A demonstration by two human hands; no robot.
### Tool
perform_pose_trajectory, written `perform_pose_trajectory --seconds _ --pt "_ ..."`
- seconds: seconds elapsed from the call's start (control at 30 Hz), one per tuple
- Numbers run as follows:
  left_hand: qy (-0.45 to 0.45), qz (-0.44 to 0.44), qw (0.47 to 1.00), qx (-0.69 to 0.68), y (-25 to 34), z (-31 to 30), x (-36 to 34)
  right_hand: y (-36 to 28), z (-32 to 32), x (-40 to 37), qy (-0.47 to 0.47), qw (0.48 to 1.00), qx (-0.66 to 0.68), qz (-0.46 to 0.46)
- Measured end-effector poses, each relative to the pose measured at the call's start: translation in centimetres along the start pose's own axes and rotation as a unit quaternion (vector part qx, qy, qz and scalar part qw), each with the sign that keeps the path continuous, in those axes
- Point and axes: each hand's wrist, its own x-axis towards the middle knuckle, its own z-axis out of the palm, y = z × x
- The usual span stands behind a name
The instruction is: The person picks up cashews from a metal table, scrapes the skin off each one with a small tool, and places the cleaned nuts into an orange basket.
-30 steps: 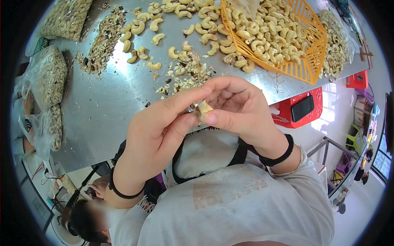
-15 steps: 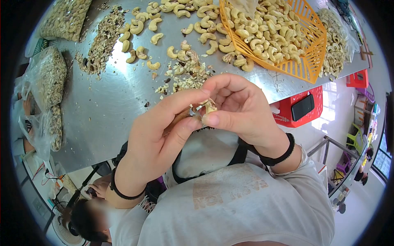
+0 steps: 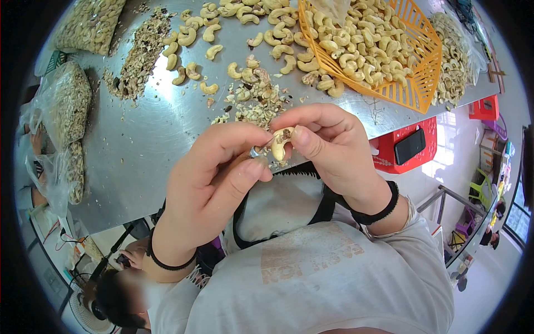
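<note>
My right hand (image 3: 328, 142) pinches a cashew (image 3: 281, 146) between thumb and fingertips, just in front of my chest. The nut is pale cream and curved, with a brown patch of skin near its upper end. My left hand (image 3: 219, 172) is closed around a small knife (image 3: 256, 151); only a short bit of its metal shows, beside the cashew, and the handle is hidden by the fingers. Beyond my hands lies a heap of cashew scraps (image 3: 258, 103) on the metal table (image 3: 139, 172).
Loose cashews (image 3: 247, 14) lie along the far side. An orange basket (image 3: 428, 83) of cashews sits at the right, by a bag of nuts (image 3: 453, 61). Filled bags (image 3: 72, 106) stand left. A phone (image 3: 410, 147) rests on a red stool (image 3: 384, 162). Another person (image 3: 119, 298) is at lower left.
The cashew has turned and shows more fully between my fingers. My left fingers have drawn slightly back from it, and the knife's metal sits farther left.
</note>
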Motion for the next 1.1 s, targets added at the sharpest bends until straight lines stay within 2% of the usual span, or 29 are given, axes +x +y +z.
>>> perform_pose_trajectory --seconds 0.1,0.17,0.27,0.4,0.5,0.57,0.67,0.8,0.9,0.97,1.1 --pt "0.025 0.004 1.000 0.018 0.19 0.18 0.08 0.09 0.04 0.08 0.011 1.000 0.016 -0.006" --pt "-0.008 -0.022 0.999 0.036 0.52 -0.13 0.02 0.12 -0.16 0.16 -0.011 0.998 0.054 -0.019" --pt "-0.042 -0.014 0.998 0.040 0.28 -0.17 0.11 0.09 -0.16 0.09 -0.014 0.998 0.053 -0.015" --pt "-0.038 -0.007 0.999 0.023 -0.07 0.05 0.09 0.19 -0.12 0.04 -0.006 0.998 0.063 -0.022" --pt "-0.043 -0.032 0.996 0.069 0.25 -0.19 0.05 0.12 0.19 0.05 0.015 0.998 0.062 -0.011" --pt "-0.009 -0.001 0.998 0.068 0.22 -0.01 0.08 0.33 -0.01 0.11 -0.044 0.995 -0.023 -0.083" --pt "-0.003 0.005 0.996 0.086 0.20 0.15 0.07 -0.17 -0.05 -0.07 -0.045 0.998 -0.026 -0.040" --pt "-0.011 0.018 0.996 0.085 0.47 0.04 0.13 -0.17 -0.02 -0.12 -0.039 0.998 -0.028 -0.048" --pt "-0.027 0.048 0.987 0.154 0.62 -0.15 0.36 0.02 -0.03 -0.12 -0.046 0.996 -0.032 -0.068" --pt "-0.014 0.109 0.963 0.247 0.47 -0.12 0.42 0.06 0.27 -0.22 -0.015 0.996 -0.035 -0.080" --pt "-0.002 0.156 0.937 0.312 0.33 -0.23 0.61 0.23 0.53 -0.31 -0.003 0.995 -0.040 -0.089"
